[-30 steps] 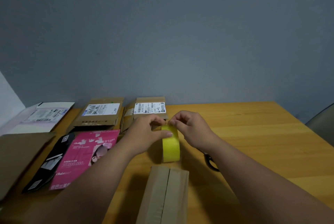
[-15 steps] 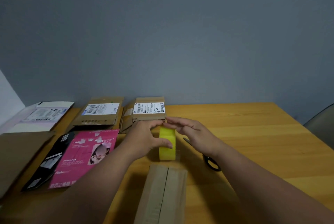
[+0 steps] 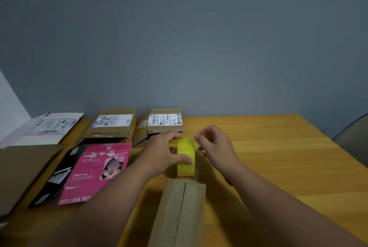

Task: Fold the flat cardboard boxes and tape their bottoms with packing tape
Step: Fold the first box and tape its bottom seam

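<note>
A yellow roll of packing tape stands on edge on the wooden table, just beyond a folded brown cardboard box whose two bottom flaps meet in a centre seam. My left hand grips the roll from the left, thumb across its face. My right hand hovers at the roll's upper right edge with fingertips pinched together there; whether they hold the clear tape end I cannot tell.
Flat boxes lie along the left: a pink printed one, a black one, a brown sheet, a white one and two labelled brown ones. A grey wall rises behind. A chair back shows at right.
The roll has settled onto the table behind the box. My right hand lifted off the roll's top and drew slightly right, fingers now pinched at its edge. The scissors are now hidden by my right forearm.
</note>
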